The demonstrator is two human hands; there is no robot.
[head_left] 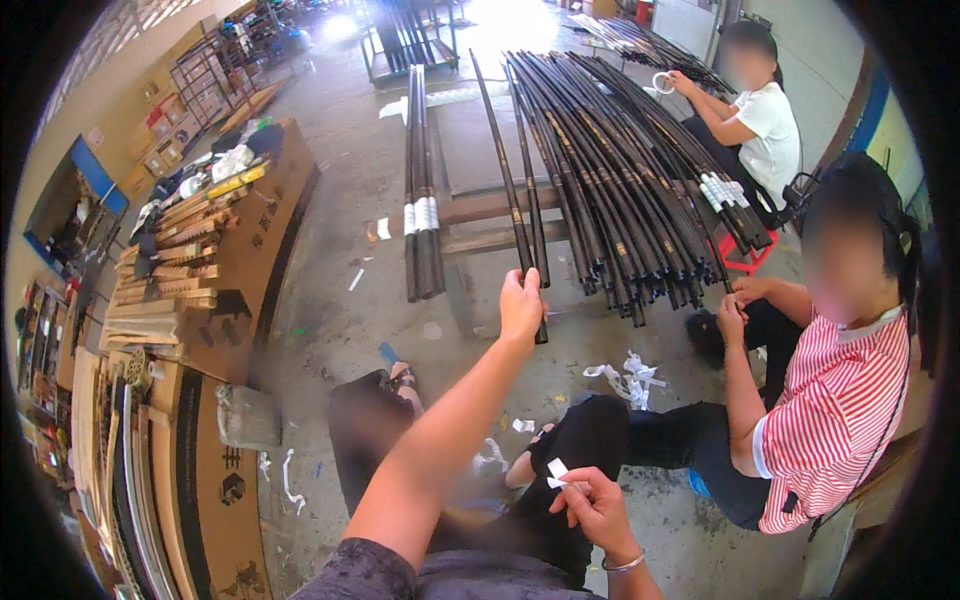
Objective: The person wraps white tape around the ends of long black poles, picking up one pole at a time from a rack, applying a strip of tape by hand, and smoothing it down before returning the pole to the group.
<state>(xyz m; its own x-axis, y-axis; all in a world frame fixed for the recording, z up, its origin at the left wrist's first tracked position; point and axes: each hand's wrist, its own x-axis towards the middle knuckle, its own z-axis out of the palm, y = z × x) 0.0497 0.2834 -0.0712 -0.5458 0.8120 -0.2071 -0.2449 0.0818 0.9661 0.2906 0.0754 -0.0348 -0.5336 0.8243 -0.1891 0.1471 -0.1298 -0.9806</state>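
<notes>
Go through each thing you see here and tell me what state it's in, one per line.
Left hand: closed around the ends of two dark rods.
Two dark rods: lifted at the near end, slanting away.
Right hand: pinching a small white tape strip.
White tape strip: held at the fingertips.
Taped rod bundle: bound with white tape, lying apart.
Big rod pile: loose, fanned across the wooden support.
</notes>
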